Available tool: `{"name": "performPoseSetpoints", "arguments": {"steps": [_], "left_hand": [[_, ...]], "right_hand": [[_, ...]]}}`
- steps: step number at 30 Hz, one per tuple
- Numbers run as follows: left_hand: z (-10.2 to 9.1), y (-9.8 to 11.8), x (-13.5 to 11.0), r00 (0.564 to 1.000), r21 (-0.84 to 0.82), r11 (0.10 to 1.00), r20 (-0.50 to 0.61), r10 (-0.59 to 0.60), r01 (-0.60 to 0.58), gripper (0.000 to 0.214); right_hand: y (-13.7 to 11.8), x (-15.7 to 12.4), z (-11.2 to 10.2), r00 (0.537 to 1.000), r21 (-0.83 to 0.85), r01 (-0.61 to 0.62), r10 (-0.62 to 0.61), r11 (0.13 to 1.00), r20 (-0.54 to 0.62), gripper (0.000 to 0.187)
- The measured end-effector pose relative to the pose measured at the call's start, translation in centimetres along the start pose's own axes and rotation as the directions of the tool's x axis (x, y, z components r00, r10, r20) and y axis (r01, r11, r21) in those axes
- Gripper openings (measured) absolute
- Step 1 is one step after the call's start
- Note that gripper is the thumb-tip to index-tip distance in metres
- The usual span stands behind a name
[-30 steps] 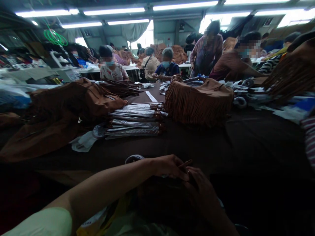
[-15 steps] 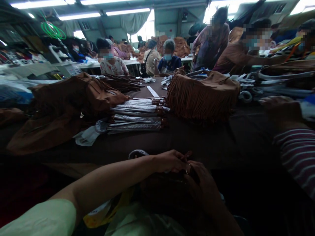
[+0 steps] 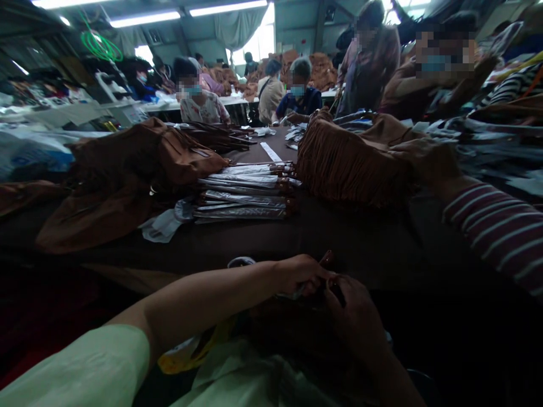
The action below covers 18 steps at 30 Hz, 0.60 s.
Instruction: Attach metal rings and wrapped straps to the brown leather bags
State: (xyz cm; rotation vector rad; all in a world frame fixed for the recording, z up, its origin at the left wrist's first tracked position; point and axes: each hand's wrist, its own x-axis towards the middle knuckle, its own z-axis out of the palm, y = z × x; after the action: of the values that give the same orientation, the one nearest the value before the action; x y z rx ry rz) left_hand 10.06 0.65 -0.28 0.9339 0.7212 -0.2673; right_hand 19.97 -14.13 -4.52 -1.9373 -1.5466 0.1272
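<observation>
Low in the middle, my left hand (image 3: 303, 275) pinches a narrow brown leather strap (image 3: 327, 258), whose end sticks up past the fingers. Close against it, my right hand (image 3: 351, 299) has its thumb and fingers curled together on the same strap, near a small glint that may be metal. Beneath both hands a dark brown bag (image 3: 288, 333) rests on my lap, mostly in shadow. A wrapped pale handle (image 3: 241, 262) curves up at its far left. Exactly how the strap meets the bag is hidden by my fingers.
Wrapped straps (image 3: 241, 206) lie stacked on the dark table (image 3: 237, 243). Brown bags (image 3: 127, 152) are heaped at left. At right, a co-worker's hand (image 3: 436, 161) touches a fringed brown bag (image 3: 339, 164). Other people work farther back.
The co-worker's hand at right has moved left onto the fringed bag. My left hand has turned, its fingers more curled, and the strap end stands higher. The view has shifted slightly.
</observation>
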Motion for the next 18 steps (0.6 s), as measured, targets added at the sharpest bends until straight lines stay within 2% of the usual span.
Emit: {"name": "performPoseSetpoints", "arguments": {"steps": [3,8,10,12,15,18], "left_hand": [[-0.2,-0.3,-0.3,0.998,-0.033,0.999,0.05,0.038,-0.037,0.04],[-0.6,-0.8,-0.6,0.989,-0.009,0.995,0.109,0.096,-0.096,0.039],[-0.8,-0.7,-0.8,0.989,0.064,0.989,0.079,0.126,-0.131,0.043],[-1.0,-0.2,-1.2,0.984,0.237,0.956,0.02,0.175,-0.175,0.048],[-1.4,0.8,-2.1,0.962,0.569,0.792,-0.009,0.274,-0.22,0.056],[-1.5,2.0,-3.2,0.94,0.813,0.532,0.055,0.337,-0.239,0.053]], "right_hand": [[0.1,0.1,-0.1,1.0,0.008,0.01,-0.009,1.0,-0.006,0.03],[0.3,0.2,-0.1,0.998,0.07,-0.056,0.054,0.996,0.029,0.028],[0.5,0.2,-0.1,0.995,0.091,-0.087,0.082,0.992,0.049,0.029],[0.6,0.2,-0.2,0.991,0.114,-0.124,0.117,0.986,0.063,0.031],[0.7,0.3,-0.5,0.986,0.145,-0.161,0.154,0.976,0.059,0.032],[0.6,0.4,-0.6,0.982,0.153,-0.185,0.179,0.971,0.052,0.034]]}}
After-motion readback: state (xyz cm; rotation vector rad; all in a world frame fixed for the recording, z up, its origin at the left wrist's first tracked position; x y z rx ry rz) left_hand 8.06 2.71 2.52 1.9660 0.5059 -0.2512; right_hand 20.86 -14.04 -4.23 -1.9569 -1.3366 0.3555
